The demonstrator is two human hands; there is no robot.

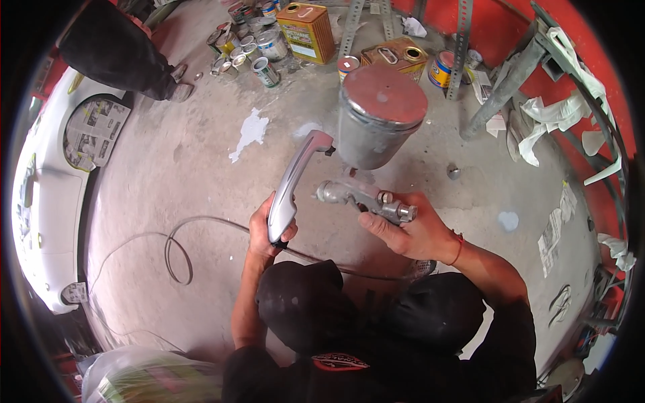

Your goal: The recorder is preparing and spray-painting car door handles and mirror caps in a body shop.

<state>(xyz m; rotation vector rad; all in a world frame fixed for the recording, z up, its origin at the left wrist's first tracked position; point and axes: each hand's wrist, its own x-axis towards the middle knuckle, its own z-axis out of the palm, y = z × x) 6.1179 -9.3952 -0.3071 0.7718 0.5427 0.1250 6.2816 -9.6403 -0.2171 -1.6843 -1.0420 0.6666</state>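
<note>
My left hand [263,225] is closed round the lower end of a silver car door handle [291,181], which stands tilted up and to the right. Its upper end shows a dull reddish-grey patch. In my right hand [420,228] is a spray gun [366,198], gripped with the thumb along its near side; the nozzle points left at the door handle, a short gap away. A grey paint cup [373,138] with a red-topped lid sits above the gun. The fingers at the trigger are mostly hidden.
A hose [178,269] loops over the concrete floor [201,161]. Paint cans [265,72] and a yellow square tin [306,33] stand at the back. A white car [50,201] with newspaper masking is at left, near a person's dark-trousered leg [124,54]. A metal rack [504,87] stands right.
</note>
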